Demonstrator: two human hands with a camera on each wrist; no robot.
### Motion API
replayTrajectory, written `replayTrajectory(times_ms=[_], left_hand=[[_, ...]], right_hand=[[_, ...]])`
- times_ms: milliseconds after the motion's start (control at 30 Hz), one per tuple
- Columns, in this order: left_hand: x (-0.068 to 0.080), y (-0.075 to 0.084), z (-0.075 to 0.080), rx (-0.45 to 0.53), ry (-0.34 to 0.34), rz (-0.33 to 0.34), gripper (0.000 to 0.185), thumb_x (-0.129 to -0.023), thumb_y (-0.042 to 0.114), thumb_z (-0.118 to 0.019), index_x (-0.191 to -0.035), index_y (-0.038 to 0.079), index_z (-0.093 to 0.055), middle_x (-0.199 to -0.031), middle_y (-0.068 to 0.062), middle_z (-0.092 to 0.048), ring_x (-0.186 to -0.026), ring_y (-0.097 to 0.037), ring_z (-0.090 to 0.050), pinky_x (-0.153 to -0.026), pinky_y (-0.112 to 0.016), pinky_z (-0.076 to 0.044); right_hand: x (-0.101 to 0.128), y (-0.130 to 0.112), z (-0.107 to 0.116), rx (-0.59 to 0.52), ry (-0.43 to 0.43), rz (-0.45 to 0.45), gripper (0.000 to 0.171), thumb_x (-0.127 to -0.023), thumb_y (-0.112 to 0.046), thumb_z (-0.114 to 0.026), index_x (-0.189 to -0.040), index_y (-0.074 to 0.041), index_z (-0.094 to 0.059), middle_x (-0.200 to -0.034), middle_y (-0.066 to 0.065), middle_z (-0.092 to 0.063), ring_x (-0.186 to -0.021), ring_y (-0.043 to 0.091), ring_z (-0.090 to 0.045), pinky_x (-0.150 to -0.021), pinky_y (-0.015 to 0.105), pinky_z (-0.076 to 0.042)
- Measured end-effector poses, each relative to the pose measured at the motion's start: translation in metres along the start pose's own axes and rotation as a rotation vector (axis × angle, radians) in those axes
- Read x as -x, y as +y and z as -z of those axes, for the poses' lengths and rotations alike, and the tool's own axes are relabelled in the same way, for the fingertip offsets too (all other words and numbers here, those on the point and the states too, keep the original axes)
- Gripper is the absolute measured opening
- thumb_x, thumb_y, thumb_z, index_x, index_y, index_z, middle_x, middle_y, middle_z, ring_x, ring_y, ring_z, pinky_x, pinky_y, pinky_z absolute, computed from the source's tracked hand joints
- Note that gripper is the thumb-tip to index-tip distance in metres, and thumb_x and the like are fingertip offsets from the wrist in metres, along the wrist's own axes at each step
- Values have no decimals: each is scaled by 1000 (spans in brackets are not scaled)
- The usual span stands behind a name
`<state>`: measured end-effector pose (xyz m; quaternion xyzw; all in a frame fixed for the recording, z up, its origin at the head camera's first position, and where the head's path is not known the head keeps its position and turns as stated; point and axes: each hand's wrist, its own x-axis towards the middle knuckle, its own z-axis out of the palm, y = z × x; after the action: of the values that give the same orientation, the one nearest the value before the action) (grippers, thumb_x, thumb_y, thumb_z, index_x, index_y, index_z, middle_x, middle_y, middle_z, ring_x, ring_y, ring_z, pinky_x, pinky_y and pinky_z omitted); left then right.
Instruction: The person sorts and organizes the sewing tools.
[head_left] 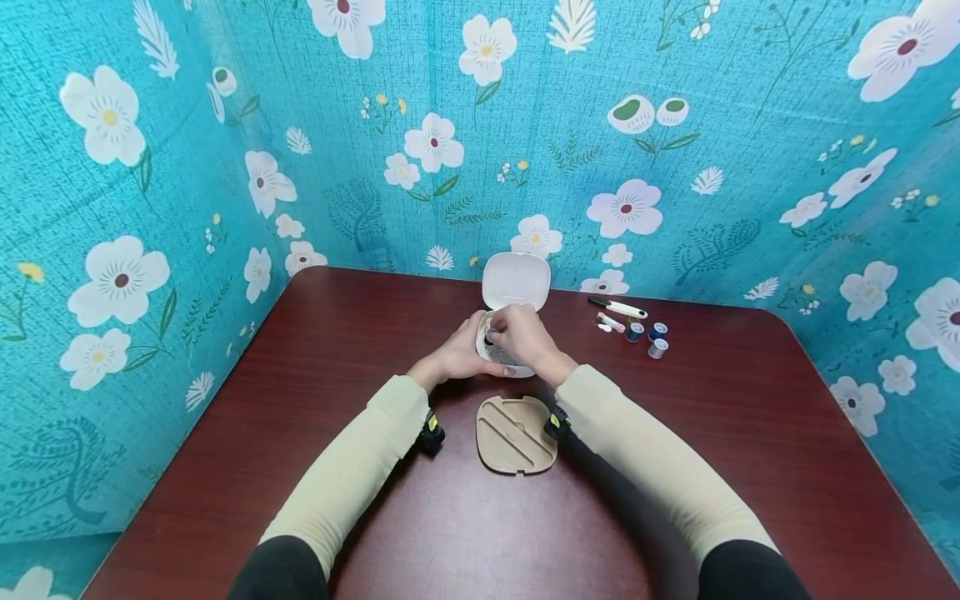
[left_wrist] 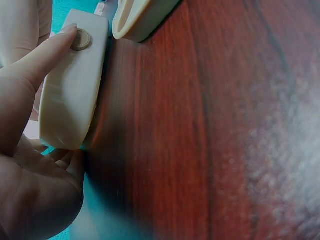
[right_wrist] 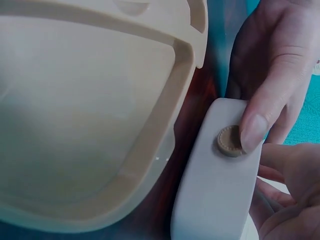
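I find the white case (head_left: 501,350) mid-worktop (head_left: 300,375), lid up. My left hand (head_left: 459,357) clasps its side wall, thumb by the round button (left_wrist: 80,39). My right hand (head_left: 521,333) pinches a small item inside. The shell looks light, stiff and smooth; best held across the side walls.

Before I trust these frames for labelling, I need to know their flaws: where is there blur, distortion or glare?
Head view: sharp, but wide-angle distortion bows the table edges. Left wrist view: the table's near right part is blurred with pale glare, while the white case is fairly clear. Right wrist view: the beige tray looms soft and out of focus.
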<state>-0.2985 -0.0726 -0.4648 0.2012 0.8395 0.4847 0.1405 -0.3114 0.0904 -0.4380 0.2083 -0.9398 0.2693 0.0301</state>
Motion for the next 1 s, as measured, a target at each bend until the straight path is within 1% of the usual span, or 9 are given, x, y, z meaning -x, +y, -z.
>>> replayTrajectory(times_ms=[100,233,400,567,733,867,1000], left_hand=[[1,1,0,14,2,-1,106,-72,26,-95,-153,11,-30,-147,-14,-40,-128,-26,-49,-111,-40,-40],[2,1,-1,26,9,3,104,-71,24,-96,-152,12,-31,-144,-13,-41,-128,-26,-49,-110,-40,-41],[3,1,-1,30,16,3,103,-71,24,-96,-151,12,-32,-143,-14,-42,-127,-27,-49,-110,-42,-41],[4,1,-2,35,11,22,105,-71,25,-96,-153,13,-31,-143,-14,-41,-127,-28,-48,-110,-42,-40],[3,3,-1,46,8,19,105,-71,24,-95,-153,11,-30,-145,-15,-41,-127,-28,-50,-111,-43,-40],[2,2,-1,39,5,25,108,-71,25,-95,-154,12,-28,-147,-15,-39,-128,-27,-49,-111,-43,-40],[1,1,0,28,2,31,108,-71,26,-95,-155,13,-27,-148,-14,-39,-128,-27,-49,-110,-42,-40]], right_hand=[[0,-1,-1,6,11,6,7,-92,-8,-76,-87,-5,-80,-81,5,-76,-76,18,-70,-65,34,-55],[0,-2,-2,26,26,12,10,-91,-8,-76,-82,-8,-80,-75,2,-74,-68,16,-64,-59,31,-50],[0,-2,-3,38,38,8,12,-90,-7,-77,-78,-9,-78,-71,0,-72,-67,16,-59,-59,31,-48],[0,-2,-4,46,26,-12,13,-91,-11,-77,-79,-8,-74,-69,0,-67,-68,18,-57,-59,33,-47],[0,-4,-3,64,13,-31,16,-92,-14,-77,-78,-7,-74,-71,2,-69,-69,18,-60,-60,33,-49],[0,-6,0,75,13,-26,16,-92,-15,-76,-79,-7,-74,-77,5,-72,-73,18,-65,-63,32,-52],[1,-7,5,65,10,-16,12,-93,-15,-75,-88,-4,-76,-87,9,-75,-81,21,-70,-70,35,-57]])
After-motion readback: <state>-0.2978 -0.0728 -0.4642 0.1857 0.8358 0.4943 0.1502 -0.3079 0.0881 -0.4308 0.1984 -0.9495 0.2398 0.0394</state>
